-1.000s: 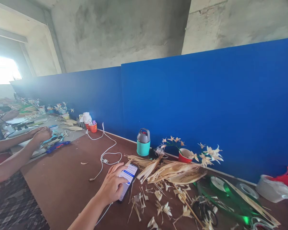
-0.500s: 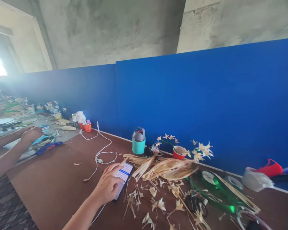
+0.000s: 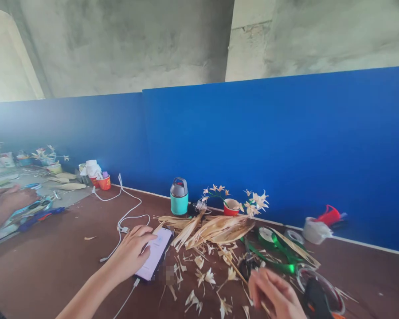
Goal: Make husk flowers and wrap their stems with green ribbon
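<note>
My left hand (image 3: 129, 256) lies flat on a phone (image 3: 157, 250) with a lit screen, fingers apart and thumb on the glass. The phone rests on the brown table (image 3: 60, 261), with a white cable (image 3: 124, 213) plugged into its near end. My right hand (image 3: 275, 294) is at the bottom edge with its fingers curled over the lower end of a thin straw stick (image 3: 233, 265). Dried pale leaves (image 3: 216, 228) and small cut straw flowers (image 3: 206, 277) lie between the two hands.
A teal flask (image 3: 179, 197) and a red cup of straw flowers (image 3: 232, 207) stand against the blue partition (image 3: 269, 146). Green ribbon (image 3: 274, 254), tape rolls (image 3: 294, 236), scissors (image 3: 246, 266) and a black glue gun (image 3: 316, 300) lie to the right. Another person's hands (image 3: 15, 198) work at far left.
The view has swung right and down. My right hand has come into view at the bottom. The phone screen has changed from a white-and-blue page to a pale one.
</note>
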Available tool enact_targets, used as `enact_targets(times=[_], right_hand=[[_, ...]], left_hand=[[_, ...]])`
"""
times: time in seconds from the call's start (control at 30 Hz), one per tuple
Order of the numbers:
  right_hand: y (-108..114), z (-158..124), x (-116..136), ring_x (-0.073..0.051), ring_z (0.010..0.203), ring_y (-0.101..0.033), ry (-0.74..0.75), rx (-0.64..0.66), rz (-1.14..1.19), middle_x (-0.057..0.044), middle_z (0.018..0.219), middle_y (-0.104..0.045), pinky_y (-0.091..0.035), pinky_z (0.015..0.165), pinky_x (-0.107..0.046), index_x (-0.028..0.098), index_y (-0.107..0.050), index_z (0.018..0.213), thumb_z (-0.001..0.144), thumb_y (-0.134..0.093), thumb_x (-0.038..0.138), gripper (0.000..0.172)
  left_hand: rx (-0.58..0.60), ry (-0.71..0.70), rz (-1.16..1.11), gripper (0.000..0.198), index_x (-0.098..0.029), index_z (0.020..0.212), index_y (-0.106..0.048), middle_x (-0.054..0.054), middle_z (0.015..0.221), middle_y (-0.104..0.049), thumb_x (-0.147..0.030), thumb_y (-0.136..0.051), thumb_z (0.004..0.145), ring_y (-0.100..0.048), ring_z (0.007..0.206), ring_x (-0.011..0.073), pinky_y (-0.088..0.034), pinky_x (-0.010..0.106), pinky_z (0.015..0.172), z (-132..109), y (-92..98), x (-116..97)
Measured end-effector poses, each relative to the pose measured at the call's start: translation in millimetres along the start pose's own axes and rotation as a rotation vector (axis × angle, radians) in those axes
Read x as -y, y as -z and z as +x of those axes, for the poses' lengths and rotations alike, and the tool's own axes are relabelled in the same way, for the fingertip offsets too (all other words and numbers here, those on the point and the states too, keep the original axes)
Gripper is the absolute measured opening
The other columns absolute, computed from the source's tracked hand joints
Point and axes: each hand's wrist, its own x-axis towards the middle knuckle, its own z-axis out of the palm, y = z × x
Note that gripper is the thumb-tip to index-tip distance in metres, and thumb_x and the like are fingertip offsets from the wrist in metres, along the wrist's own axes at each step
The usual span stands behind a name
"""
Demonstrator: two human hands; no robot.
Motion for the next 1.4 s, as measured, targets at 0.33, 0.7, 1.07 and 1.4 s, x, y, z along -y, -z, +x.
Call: enact_targets(times=[0.33,0.7,1.07,1.4], right_hand=[[40,37,16,-0.012,0.050,-0.045,-0.099,-0.018,-0.261,-0.002,0.051,-0.057,-0.034,0.052,-0.025,0.018,-0.054,0.050,0.079,-0.048,0.056,0.049],[37,51,-4,-0.010,0.045,-0.039,-0.048,-0.013,-0.380,0.002,0.049,-0.052,-0.030,0.048,-0.023,0.017,-0.058,0.052,0.081,-0.049,0.049,0.044],[33,50,-8,-0.013,0.052,-0.049,-0.044,-0.046,-0.354,-0.001,0.053,-0.060,-0.036,0.054,-0.024,0.017,-0.055,0.051,0.081,-0.046,0.051,0.047],[32,49,-8,-0.012,0.048,-0.047,-0.062,-0.039,-0.375,-0.001,0.053,-0.060,-0.035,0.051,-0.023,0.016,-0.056,0.052,0.083,-0.045,0.044,0.043]], left_hand=[[0.265,-0.010,0.011,0.035,-0.028,0.100,-0.066,0.005,0.109,-0.064,-0.016,-0.042,0.077,-0.054,0.107,0.0245,-0.041,0.038,0.090,25,7.4,13],[0.254,0.389,-0.136,0.034,-0.013,0.102,-0.057,0.006,0.079,-0.069,-0.021,-0.050,0.070,-0.065,0.080,0.0216,-0.045,0.028,0.072,43,-43.4,53],[0.232,0.412,-0.433,0.039,-0.017,0.073,-0.065,0.006,0.079,-0.072,-0.052,-0.051,0.065,-0.065,0.081,0.0264,-0.047,0.029,0.069,62,-55.1,60],[0.136,0.375,-0.364,0.026,-0.017,0.072,-0.065,0.007,0.076,-0.073,-0.039,-0.053,0.065,-0.067,0.076,0.0250,-0.047,0.028,0.065,83,-46.9,59]])
